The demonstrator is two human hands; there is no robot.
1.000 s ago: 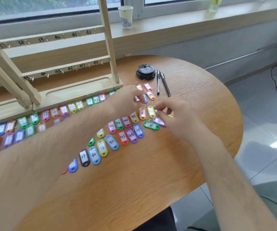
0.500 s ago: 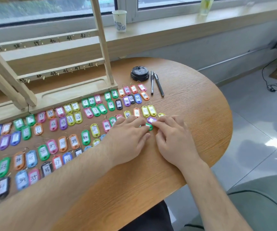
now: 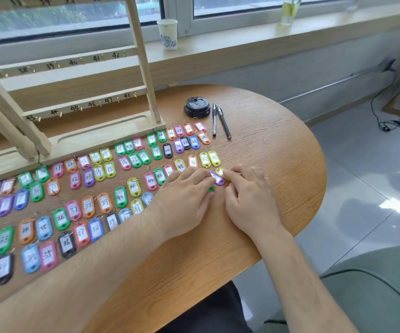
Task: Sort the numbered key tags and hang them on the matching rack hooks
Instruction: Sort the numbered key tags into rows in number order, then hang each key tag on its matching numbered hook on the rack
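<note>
Looking down through the head cam: the left hand (image 3: 189, 200) lies flat, fingertips on a purple key tag (image 3: 219, 180), gripping nothing. The right hand (image 3: 249, 198) presses its forefinger on a yellow key tag (image 3: 221, 172) just beside it, with no pinch that I can see. The other key tags (image 3: 88, 207) sit in rows on the table (image 3: 266, 145), and the rack hooks (image 3: 135, 94) I can see are bare. My worry: sliding these two could knock the neighbouring row crooked or tangle their rings.
</note>
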